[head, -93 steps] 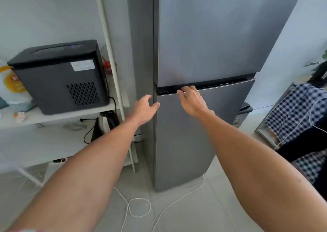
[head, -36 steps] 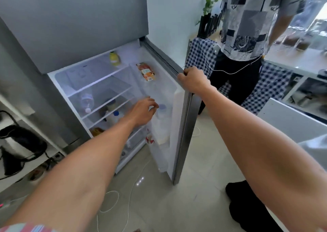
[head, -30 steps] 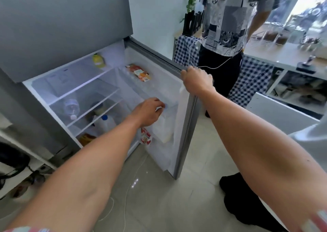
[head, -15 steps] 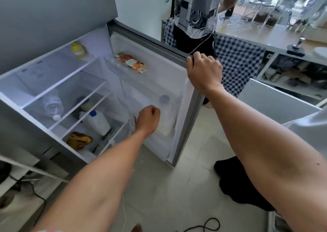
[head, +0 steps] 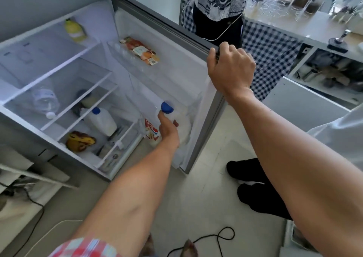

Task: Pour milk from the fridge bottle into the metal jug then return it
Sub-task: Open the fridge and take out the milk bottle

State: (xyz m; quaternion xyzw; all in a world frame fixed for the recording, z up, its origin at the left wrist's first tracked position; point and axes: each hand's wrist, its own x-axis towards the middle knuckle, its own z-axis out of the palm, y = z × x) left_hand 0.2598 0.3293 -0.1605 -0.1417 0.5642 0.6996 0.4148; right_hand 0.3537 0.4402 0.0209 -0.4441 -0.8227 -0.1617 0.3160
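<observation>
While your left hand (head: 168,128) gripped milk bottle (head: 177,123) mid-frame, right hand (head: 230,72) clutched fridge door (head: 176,35); one-handed lift risked snagging door shelf, slipping.

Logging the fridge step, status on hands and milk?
Left hand gripping milk bottle in the door shelf. Right hand holding fridge door open. Nothing blocking the lift.

Bright daylight floods from the upper right, glaring off the table (head: 314,24); the fridge interior (head: 64,68) glows white, edges bend, slight blur throughout.
</observation>
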